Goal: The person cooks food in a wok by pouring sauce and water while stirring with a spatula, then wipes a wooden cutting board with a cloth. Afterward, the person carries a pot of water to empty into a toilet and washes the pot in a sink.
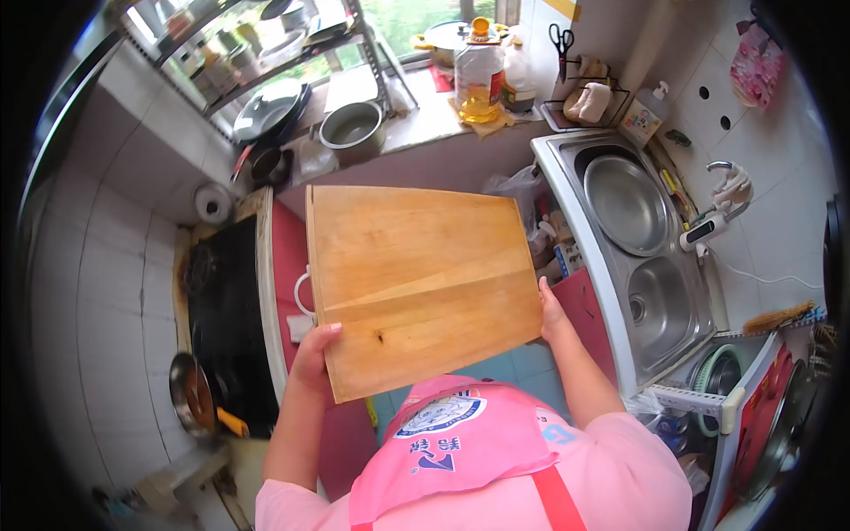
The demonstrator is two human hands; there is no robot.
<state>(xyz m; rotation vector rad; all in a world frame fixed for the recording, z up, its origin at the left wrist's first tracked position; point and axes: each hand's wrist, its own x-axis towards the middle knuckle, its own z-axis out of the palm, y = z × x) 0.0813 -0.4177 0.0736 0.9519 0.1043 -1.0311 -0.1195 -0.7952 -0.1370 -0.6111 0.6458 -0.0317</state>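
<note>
A large wooden cutting board point(425, 283) is held up in front of my pink apron, its broad face toward me. My left hand point(314, 356) grips the board's lower left edge, with the thumb on the near face and the other fingers hidden behind. On the opposite side, my right hand point(551, 310) holds the right edge near the lower corner; its fingers are mostly hidden too. A white handle-like loop point(303, 292) shows just past the board's left edge.
To the left lie a black cooktop point(230, 319) and a frying pan point(190, 394). On the right is a steel sink point(660, 305) with a round basin point(627, 203) in it. A grey pot point(352, 128) and an oil jug point(479, 84) stand on the ledge ahead.
</note>
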